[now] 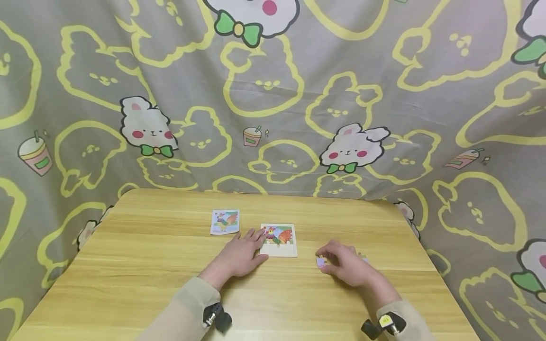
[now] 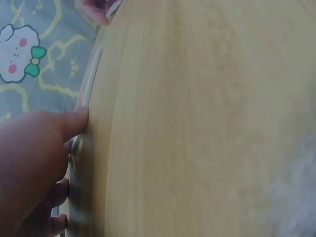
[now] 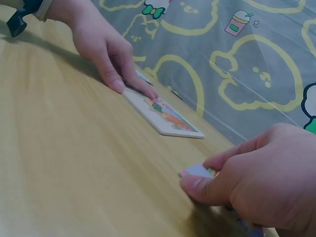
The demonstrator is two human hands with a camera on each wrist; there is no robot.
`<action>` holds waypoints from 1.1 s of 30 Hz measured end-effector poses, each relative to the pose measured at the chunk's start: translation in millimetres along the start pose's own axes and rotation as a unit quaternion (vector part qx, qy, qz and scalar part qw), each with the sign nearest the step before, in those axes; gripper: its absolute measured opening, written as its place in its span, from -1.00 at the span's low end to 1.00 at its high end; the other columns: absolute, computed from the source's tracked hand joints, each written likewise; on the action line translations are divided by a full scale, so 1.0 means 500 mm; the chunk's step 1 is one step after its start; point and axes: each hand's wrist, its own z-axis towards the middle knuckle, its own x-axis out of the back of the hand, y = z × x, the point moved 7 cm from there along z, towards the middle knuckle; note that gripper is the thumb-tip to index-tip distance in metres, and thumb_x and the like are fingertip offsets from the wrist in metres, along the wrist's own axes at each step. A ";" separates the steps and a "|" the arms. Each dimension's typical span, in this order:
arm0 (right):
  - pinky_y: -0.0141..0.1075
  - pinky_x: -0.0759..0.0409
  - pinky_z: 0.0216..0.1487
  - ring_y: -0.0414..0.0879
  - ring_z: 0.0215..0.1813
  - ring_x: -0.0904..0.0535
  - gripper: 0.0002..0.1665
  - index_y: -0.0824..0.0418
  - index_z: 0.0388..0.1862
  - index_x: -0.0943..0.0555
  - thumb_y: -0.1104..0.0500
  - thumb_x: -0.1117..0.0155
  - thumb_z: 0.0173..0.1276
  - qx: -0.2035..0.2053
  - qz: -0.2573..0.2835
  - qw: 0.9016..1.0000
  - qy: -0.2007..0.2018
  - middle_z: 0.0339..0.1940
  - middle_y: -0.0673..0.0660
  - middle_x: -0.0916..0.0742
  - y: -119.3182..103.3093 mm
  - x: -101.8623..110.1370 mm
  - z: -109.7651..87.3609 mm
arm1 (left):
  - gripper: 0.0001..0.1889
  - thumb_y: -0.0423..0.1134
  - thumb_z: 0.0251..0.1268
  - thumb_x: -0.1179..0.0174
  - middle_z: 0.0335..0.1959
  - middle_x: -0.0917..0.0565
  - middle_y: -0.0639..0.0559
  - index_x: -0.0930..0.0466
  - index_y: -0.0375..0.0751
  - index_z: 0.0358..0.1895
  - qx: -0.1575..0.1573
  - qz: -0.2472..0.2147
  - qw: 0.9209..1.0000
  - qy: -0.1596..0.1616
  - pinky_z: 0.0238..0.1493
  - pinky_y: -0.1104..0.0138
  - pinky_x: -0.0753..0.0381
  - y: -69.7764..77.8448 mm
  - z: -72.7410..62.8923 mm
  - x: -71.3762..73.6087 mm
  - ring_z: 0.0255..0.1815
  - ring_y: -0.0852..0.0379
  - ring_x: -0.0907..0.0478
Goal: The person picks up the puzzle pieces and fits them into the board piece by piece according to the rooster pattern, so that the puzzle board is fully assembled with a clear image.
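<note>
A white puzzle board (image 1: 278,251) lies flat on the wooden table, its upper part filled with a rooster picture and its lower strip bare white. My left hand (image 1: 242,253) rests at the board's left edge, fingers extended and touching it. To the right of the board, my right hand (image 1: 347,265) pinches a small lilac puzzle piece (image 1: 321,262) between thumb and fingers; the right wrist view shows this puzzle piece (image 3: 197,171) just above the tabletop. More colourful pieces (image 1: 363,257) lie partly hidden behind the right hand.
A paper card (image 1: 225,222) with a rooster picture lies left of the board, beyond the left hand. The wooden table (image 1: 170,255) ends at a grey curtain (image 1: 273,94) printed with yellow outlines and white rabbits.
</note>
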 end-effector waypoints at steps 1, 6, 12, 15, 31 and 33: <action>0.03 -0.24 0.06 -0.15 -0.05 -0.53 -0.59 0.07 0.21 -0.68 0.09 -0.49 0.43 0.005 0.004 1.000 0.004 -0.09 -0.15 -0.62 -0.002 -0.002 -0.003 | -0.26 0.19 0.66 -0.03 0.67 -0.24 -0.08 -0.27 -0.22 0.65 0.000 -0.001 1.000 0.000 0.53 -0.28 -0.16 0.000 0.000 0.000 0.65 -0.24 -0.16; -0.04 -0.14 -0.02 -0.23 -0.15 -0.47 -0.57 0.16 0.30 -0.65 0.12 -0.41 0.50 0.026 -0.020 0.999 0.033 -0.06 -0.15 -0.62 -0.015 -0.015 -0.012 | -0.26 0.19 0.66 -0.02 0.67 -0.24 -0.08 -0.27 -0.22 0.65 0.001 -0.001 1.000 0.004 0.54 -0.28 -0.16 -0.003 -0.001 0.000 0.65 -0.24 -0.17; -0.08 -0.18 0.03 -0.34 -0.14 -0.49 -0.55 0.22 0.29 -0.63 0.15 -0.44 0.48 0.036 -0.105 0.992 0.060 -0.02 -0.14 -0.64 -0.022 -0.031 -0.016 | -0.26 0.19 0.67 -0.02 0.67 -0.24 -0.10 -0.27 -0.23 0.65 -0.006 -0.007 1.000 0.005 0.53 -0.30 -0.14 -0.004 -0.004 -0.003 0.65 -0.26 -0.16; -0.08 -0.19 0.05 -0.35 -0.14 -0.51 -0.55 0.18 0.28 -0.64 0.17 -0.46 0.46 0.039 -0.109 0.991 0.069 0.01 -0.14 -0.65 -0.021 -0.033 -0.020 | -0.26 0.19 0.67 -0.01 0.67 -0.24 -0.11 -0.26 -0.24 0.65 -0.011 -0.008 1.000 0.007 0.54 -0.30 -0.13 -0.004 -0.004 -0.003 0.65 -0.26 -0.16; -0.05 -0.14 0.01 -0.31 -0.06 -0.53 -0.49 0.27 0.38 -0.64 0.13 -0.39 0.53 0.081 -0.140 0.987 0.020 0.05 -0.06 -0.62 -0.041 -0.030 -0.014 | -0.25 0.21 0.66 -0.02 0.67 -0.24 -0.10 -0.26 -0.22 0.65 -0.012 -0.011 1.000 0.007 0.54 -0.29 -0.13 -0.005 -0.003 0.005 0.65 -0.24 -0.16; -0.05 -0.14 0.00 -0.30 -0.06 -0.53 -0.51 0.27 0.37 -0.65 0.13 -0.38 0.54 0.075 -0.140 0.987 0.007 0.05 -0.07 -0.62 -0.043 -0.028 -0.010 | -0.25 0.20 0.66 -0.03 0.67 -0.24 -0.10 -0.27 -0.21 0.65 -0.014 -0.014 1.000 0.006 0.54 -0.29 -0.13 -0.006 -0.003 0.003 0.65 -0.24 -0.16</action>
